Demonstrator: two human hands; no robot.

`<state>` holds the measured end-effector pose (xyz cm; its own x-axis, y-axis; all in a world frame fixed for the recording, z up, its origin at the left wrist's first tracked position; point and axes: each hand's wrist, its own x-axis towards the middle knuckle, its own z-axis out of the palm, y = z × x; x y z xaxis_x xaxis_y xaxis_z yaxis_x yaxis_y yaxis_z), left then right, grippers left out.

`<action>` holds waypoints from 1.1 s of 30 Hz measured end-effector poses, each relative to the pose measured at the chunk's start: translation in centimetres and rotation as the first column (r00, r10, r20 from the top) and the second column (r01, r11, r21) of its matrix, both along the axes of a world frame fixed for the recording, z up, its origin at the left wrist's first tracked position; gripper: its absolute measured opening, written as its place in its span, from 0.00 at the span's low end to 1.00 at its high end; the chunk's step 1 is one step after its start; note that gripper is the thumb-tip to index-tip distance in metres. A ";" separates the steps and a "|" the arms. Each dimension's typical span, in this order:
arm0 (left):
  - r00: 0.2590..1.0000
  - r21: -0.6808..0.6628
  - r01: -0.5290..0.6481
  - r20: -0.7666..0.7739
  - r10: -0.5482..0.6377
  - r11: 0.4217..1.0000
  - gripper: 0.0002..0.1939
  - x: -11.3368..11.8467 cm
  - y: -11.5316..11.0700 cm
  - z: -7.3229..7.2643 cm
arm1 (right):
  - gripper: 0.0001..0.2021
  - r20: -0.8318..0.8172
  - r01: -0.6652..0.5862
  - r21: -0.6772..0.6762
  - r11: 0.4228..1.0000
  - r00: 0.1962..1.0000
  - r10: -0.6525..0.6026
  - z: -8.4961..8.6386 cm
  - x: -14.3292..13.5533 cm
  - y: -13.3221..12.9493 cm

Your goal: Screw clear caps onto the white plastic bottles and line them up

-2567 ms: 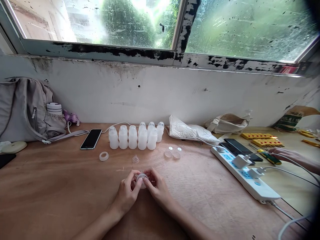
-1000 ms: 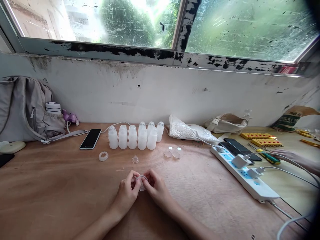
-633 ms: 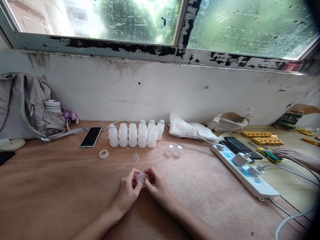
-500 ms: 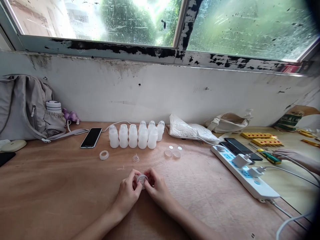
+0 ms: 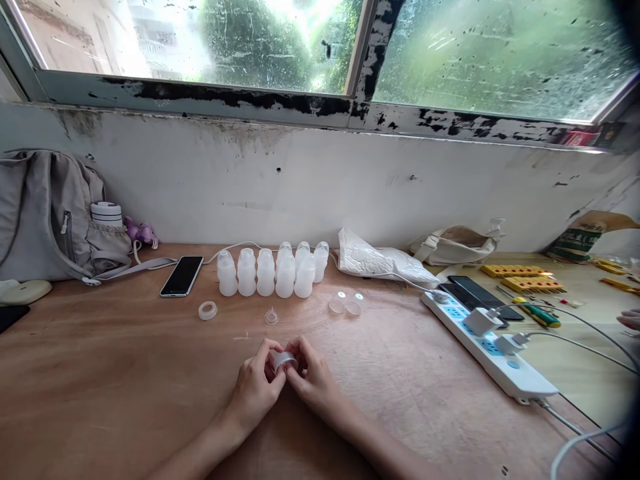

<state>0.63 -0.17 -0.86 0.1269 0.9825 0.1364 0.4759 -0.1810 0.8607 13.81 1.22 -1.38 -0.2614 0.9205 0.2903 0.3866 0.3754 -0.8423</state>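
Note:
Between my two hands is a small clear plastic ring point(image 5: 285, 361), tilted so its side faces me. My left hand point(image 5: 257, 380) pinches its left side, and my right hand point(image 5: 314, 377) grips its right side. Beyond them on the wooden table lie a small clear part with a pointed tip point(image 5: 271, 317) and, farther left, a white ring point(image 5: 207, 310). Clear round discs point(image 5: 345, 307) with two small white pieces lie to the right. Several frosted bottles point(image 5: 266, 273) stand upright in a group near the wall.
A phone point(image 5: 183, 276) and a grey backpack point(image 5: 55, 213) are at the left. At the right are a white power strip point(image 5: 490, 347) with cables, yellow blocks point(image 5: 533, 285), a screwdriver point(image 5: 543, 314) and another person's fingers point(image 5: 630, 319).
The clear ring has tipped between my fingers, from its open face showing to its side showing. At the right, the other person's hand has pulled back from the screwdriver toward the edge.

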 end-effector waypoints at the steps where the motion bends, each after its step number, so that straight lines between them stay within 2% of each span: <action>1: 1.000 0.005 0.001 0.000 -0.001 1.000 0.07 0.0 0.0 -0.1 | 0.08 0.004 0.003 0.004 1.000 1.000 -0.003 0.0 0.0 0.0; 6: 1.000 0.041 -0.014 0.029 0.013 0.999 0.07 0.0 0.0 -0.3 | 0.08 0.033 0.004 0.069 0.998 0.999 -0.006 -0.1 0.3 0.0; 12: 0.999 0.079 -0.041 -0.005 0.041 0.996 0.06 -0.2 -0.1 -0.6 | 0.07 0.140 -0.001 0.223 0.975 0.990 -0.031 -1.1 0.8 -0.1; 16: 0.999 0.150 -0.047 -0.018 0.050 0.988 0.06 -0.7 0.3 -1.0 | 0.10 0.143 -0.082 0.270 0.959 0.989 0.044 -0.6 1.0 -0.3; 19: 0.998 0.224 -0.046 -0.030 0.054 0.973 0.09 -1.3 0.9 -1.2 | 0.16 0.058 -0.157 0.226 0.962 0.987 0.147 0.4 1.0 -0.4; 21: 0.998 0.244 -0.033 -0.039 0.044 0.969 0.10 -1.6 1.2 -1.3 | 0.19 -0.047 -0.152 0.135 0.979 0.986 0.160 0.8 0.9 -0.4; 23: 0.999 0.248 0.007 -0.041 0.004 0.969 0.09 -1.7 1.5 -1.5 | 0.18 -0.134 -0.117 0.013 0.993 0.984 0.118 1.0 0.8 -0.2; 25: 0.998 0.246 0.053 -0.032 -0.046 0.968 0.08 -1.7 1.5 -1.6 | 0.13 -0.153 -0.087 -0.073 0.993 0.985 0.075 1.1 0.8 0.1; 27: 0.996 0.238 0.088 -0.002 -0.090 0.967 0.09 -1.6 1.5 -1.5 | 0.08 -0.136 -0.064 -0.096 0.993 0.989 0.051 1.1 0.9 0.4; 30: 0.987 0.213 0.146 0.038 -0.158 0.966 0.16 -1.6 1.2 -0.9 | 0.08 -0.150 -0.024 -0.104 0.994 0.989 0.009 1.0 1.1 0.7; 33: 0.983 0.227 0.184 -0.026 -0.183 0.956 0.22 -1.5 0.9 0.0 | 0.08 -0.176 -0.003 -0.125 0.992 0.984 -0.019 0.8 1.2 0.7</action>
